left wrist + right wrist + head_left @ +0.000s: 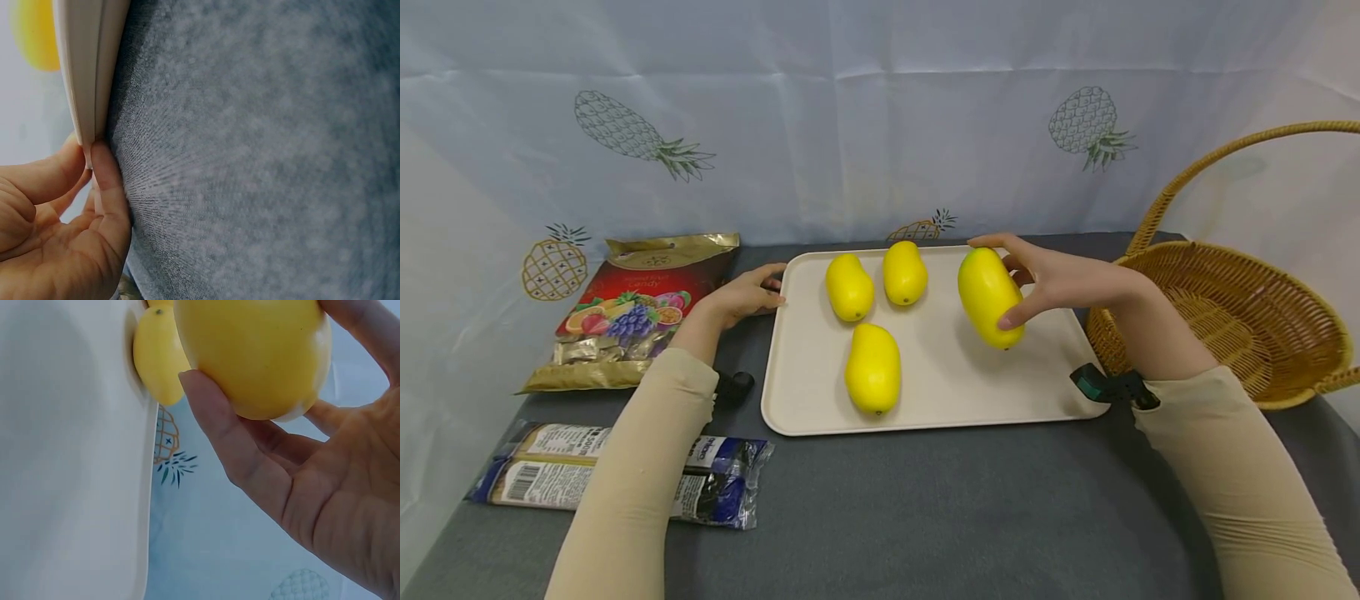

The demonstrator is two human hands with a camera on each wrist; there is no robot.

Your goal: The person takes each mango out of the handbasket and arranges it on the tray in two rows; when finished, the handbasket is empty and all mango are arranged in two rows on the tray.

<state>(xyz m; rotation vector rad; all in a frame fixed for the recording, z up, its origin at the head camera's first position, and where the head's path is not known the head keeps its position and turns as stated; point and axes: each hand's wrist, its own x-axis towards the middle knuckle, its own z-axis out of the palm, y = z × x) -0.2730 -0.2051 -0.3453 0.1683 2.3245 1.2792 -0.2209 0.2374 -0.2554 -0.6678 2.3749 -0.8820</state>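
Note:
My right hand (1056,279) grips a yellow mango (987,296) between thumb and fingers, over the right part of the cream tray (970,408). The right wrist view shows the mango (256,356) held above the tray surface, with the hand (337,469) curved around its lower side. At the tray's left edge, my left hand (737,296) pinches the rim, thumb above and fingers beneath, as the left wrist view shows on the rim (87,75). Two mangoes (850,287) (905,273) lie side by side near the tray's back, and another mango (873,369) lies nearer the front.
A wicker basket (1240,308) with a tall handle stands to the right, beside the right forearm. On the left lies a red and gold candy bag (640,308). A blue and clear plastic packet (550,483) lies partly under the left forearm. A pineapple-print cloth (865,125) hangs behind.

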